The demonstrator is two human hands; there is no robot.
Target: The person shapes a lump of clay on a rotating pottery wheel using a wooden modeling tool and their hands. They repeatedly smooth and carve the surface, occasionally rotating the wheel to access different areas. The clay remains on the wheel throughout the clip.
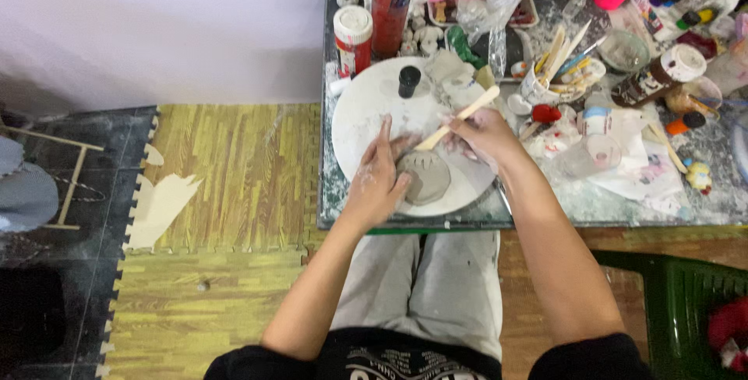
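A grey lump of clay (425,179) lies on a round white board (360,119) at the near edge of a small table. My left hand (379,181) cups the clay's left side, fingers smeared with clay. My right hand (485,132) grips a flat wooden modelling tool (460,117) whose lower tip touches the top of the clay. A small black cap (409,80) stands on the far part of the board.
The glass-topped table (600,205) is crowded with a white-lidded red jar (353,37), a red cup of brushes (389,18), a cup of wooden tools (549,76), jars and paint pots. Yellow foam floor mats (226,185) lie left; a green chair (686,302) is right.
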